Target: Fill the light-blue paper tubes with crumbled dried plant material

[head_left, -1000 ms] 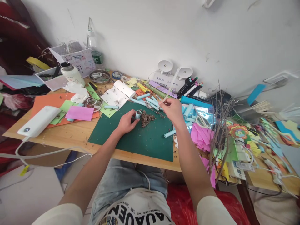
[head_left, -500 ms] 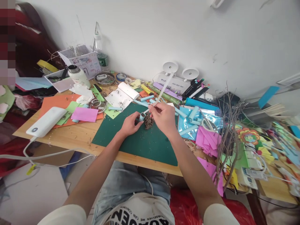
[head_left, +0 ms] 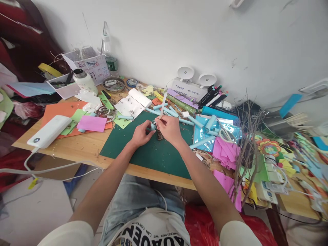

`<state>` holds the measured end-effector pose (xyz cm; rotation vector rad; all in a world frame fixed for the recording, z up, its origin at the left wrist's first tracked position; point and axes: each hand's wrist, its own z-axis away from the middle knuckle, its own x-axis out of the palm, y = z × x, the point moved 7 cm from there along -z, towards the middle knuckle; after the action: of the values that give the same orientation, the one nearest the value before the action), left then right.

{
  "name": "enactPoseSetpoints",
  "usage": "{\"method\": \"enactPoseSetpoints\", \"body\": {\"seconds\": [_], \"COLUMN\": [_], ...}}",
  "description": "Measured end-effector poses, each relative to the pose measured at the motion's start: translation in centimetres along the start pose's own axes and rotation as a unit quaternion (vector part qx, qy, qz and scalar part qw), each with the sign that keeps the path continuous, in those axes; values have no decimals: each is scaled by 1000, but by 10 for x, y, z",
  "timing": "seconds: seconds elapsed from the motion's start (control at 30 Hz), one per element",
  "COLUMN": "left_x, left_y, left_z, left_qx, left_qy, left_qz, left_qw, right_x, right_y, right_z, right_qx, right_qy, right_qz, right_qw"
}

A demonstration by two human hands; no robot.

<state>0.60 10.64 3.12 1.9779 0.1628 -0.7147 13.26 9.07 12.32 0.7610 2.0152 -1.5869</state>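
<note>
My left hand point(head_left: 141, 134) is closed around a short light-blue paper tube point(head_left: 153, 125), held upright with its round opening facing up. My right hand point(head_left: 168, 127) pinches a thin white strip point(head_left: 163, 104), which stands nearly upright. The strip's lower end is hidden by my fingers, close to the tube's mouth. Under my right hand lies a small pile of brown crumbly bits point(head_left: 160, 136), partly covered by the hand. Both hands are over a dark green cutting mat point(head_left: 159, 159) with scattered crumbs.
Several light-blue tubes point(head_left: 203, 141) lie to the right and behind the mat. Bare twigs point(head_left: 249, 153) rise at the right. A white power bank point(head_left: 49, 131), a pink paper point(head_left: 91, 123) and an open white bottle point(head_left: 85, 82) are on the left. A twin-lamp light point(head_left: 189, 89) stands against the wall.
My right hand has moved left, closer to the tube, and the white strip has swung from a rightward slant to nearly upright. My left hand still holds the tube.
</note>
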Motion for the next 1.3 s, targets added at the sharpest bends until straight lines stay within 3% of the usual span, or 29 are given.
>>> {"method": "enactPoseSetpoints", "body": {"seconds": [0.73,0.93,1.17,1.3], "left_x": [-1,-1,-1,-1], "left_y": [3,4,4,4], "left_z": [0,0,1,1], "left_qx": [-11,-7,-7,-9], "left_qy": [5,6,3,7], "left_qz": [18,15,20,21], "left_qw": [1000,1000,1000,1000], "right_x": [-9,-21,-10,-9], "right_y": [-13,-20,-14,-12], "right_z": [-3,-7,-4,-3], "right_qx": [-45,-53,-48,-32], "right_qy": [-14,21,-12,1], "right_qz": [61,89,89,72], "right_qw": [997,994,995,997]}}
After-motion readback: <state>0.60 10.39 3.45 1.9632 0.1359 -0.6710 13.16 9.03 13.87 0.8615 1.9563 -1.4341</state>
